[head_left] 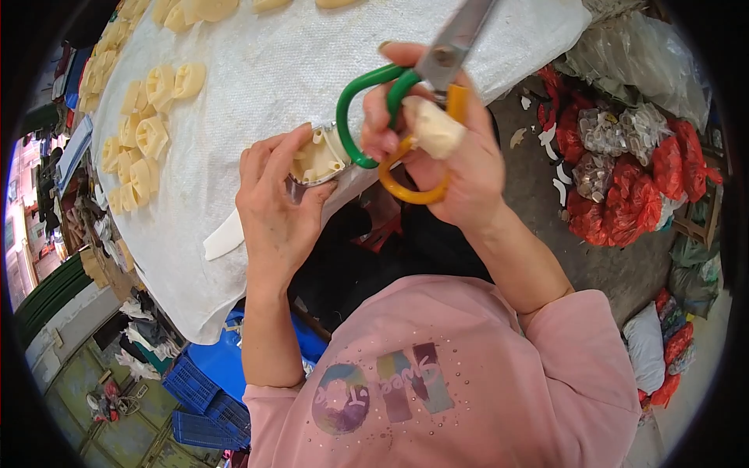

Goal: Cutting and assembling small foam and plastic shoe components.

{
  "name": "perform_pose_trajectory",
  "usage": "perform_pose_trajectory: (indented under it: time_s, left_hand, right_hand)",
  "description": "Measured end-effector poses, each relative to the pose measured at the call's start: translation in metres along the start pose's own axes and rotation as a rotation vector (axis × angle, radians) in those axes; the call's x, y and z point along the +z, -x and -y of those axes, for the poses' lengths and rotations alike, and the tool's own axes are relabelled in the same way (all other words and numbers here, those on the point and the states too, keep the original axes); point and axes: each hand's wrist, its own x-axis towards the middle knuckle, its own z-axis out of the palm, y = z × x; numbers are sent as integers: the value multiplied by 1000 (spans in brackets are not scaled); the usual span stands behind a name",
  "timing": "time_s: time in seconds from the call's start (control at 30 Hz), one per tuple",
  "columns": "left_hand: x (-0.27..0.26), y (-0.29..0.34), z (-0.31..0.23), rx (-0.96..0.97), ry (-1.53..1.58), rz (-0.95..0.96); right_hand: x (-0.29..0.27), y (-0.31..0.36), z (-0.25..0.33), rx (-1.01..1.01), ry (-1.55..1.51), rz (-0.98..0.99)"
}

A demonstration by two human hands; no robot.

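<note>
My left hand [273, 191] is closed on a cream-coloured, hollow moulded piece [318, 158] with a shiny edge, held near the table's front edge. In my right hand [472, 175] is a pair of scissors [443, 56], with one green and one yellow handle loop. Its blades point up and away from me, and their tips run out of view. A cream-coloured wrap [435, 129] covers my right thumb. Beside my left wrist, a white curved strip [225, 237] lies on the white sheet [242, 86] that covers the table.
Several similar cream pieces [152, 136] stand in a group at the table's left, with more along its far edge. To the right on the floor are red plastic bags [624, 199] and clear bags [636, 58]. Blue crates [207, 398] stand at the lower left.
</note>
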Motion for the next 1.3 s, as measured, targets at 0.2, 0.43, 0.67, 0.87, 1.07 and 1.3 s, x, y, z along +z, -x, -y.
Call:
perform_pose_trajectory:
  time_s: [0.2,0.43,0.67,0.87,1.07,1.3]
  left_hand:
    - [0,-1,-3,3,-10,-8]
    - [-2,0,-2,-13,-10,8]
    - [-2,-2,-3,-1,-28,25]
    - [-5,0,-4,-35,-3,19]
    - [-3,-3,-1,-38,-3,37]
    - [-4,1,0,-23,-5,12]
  right_hand:
    - [9,14,-6,-17,344,-38]
    - [9,-17,6,-176,39,-4]
    - [-2,-31,-19,-46,127,28]
    - [14,-28,-24,-254,489,-22]
    - [3,-39,-6,45,81,113]
    - [15,-37,-5,-32,125,165]
